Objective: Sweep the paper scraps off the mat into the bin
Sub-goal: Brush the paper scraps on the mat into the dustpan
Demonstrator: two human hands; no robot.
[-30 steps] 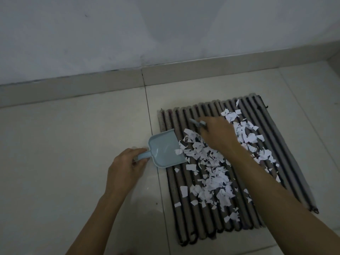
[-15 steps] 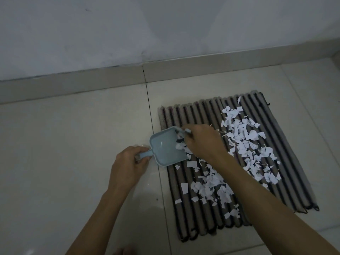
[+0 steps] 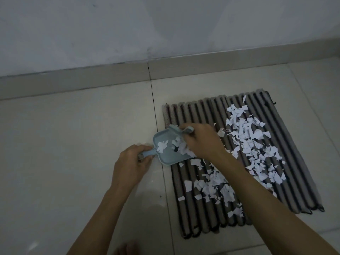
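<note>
Dustpan: small pale-blue plastic dustpan (image 3: 165, 153) sits at the left edge of the mat, open mouth facing right onto the ribs, short handle pointing left over the floor tile.
Dustpan contents: a loose batch of white scraps inside, one flat cluster near the handle end, a thicker heap at the mouth under the right hand. Exact count not readable.
Left hand: left hand (image 3: 131, 165) curled round the dustpan handle, gripping it, knuckles up, wrist over the tile.
Right hand: right hand (image 3: 202, 141) clenched on a small pale-blue hand brush (image 3: 187, 130); only the handle end sticks out past the fingers. Bristles hidden under the hand, at the dustpan mouth.
Mat: grey ribbed fabric mat with dark grooves (image 3: 206, 111) lies flat on the floor, ribs running away from the camera, slightly skewed to the tile joints.
Scraps on mat: torn white paper scraps (image 3: 248, 137) in two main patches. Bigger one on the right half, running from the far edge down toward the right forearm. Smaller one on the near-left part, just below the dustpan.
Strays: a few single pieces just beside the dustpan's near lip.
Cleared zone: far-left ribs above the dustpan show bare fabric.
Floor: glossy cream floor tiles (image 3: 73, 144), matching skirting strip along a pale wall (image 3: 165, 34).
Bin: not in frame.
</note>
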